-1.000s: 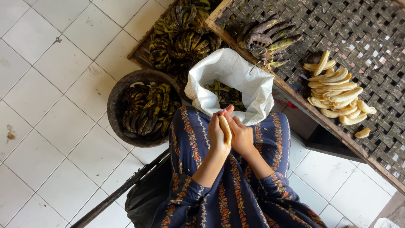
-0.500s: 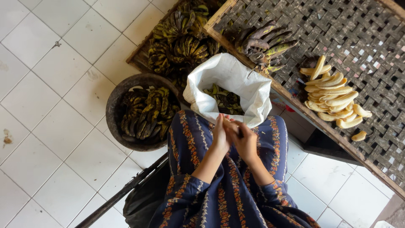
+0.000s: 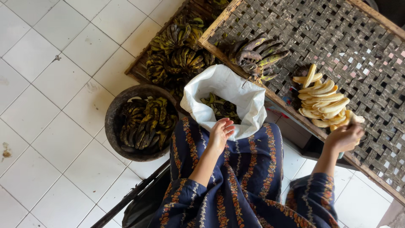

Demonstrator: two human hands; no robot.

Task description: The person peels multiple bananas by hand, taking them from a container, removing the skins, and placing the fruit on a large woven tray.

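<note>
Right hand (image 3: pixel 344 137): over the woven tray (image 3: pixel 358 46), fingers curled around a peeled banana (image 3: pixel 352 119), pale yellow, at the near end of the peeled pile (image 3: pixel 322 101).
Left hand (image 3: pixel 220 131): fingers loosely spread, holding nothing, touching the white sack's (image 3: pixel 228 90) rim.
Bowl (image 3: pixel 116 120): dark unpeeled bananas (image 3: pixel 145 124), on the floor.

You have one view only, worn on your head and looking almost straight down: your lap fills the lower middle of the frame, the tiled floor (image 3: pixel 50 84) lies left, the woven tray (image 3: pixel 337 46) upper right, all close
</note>
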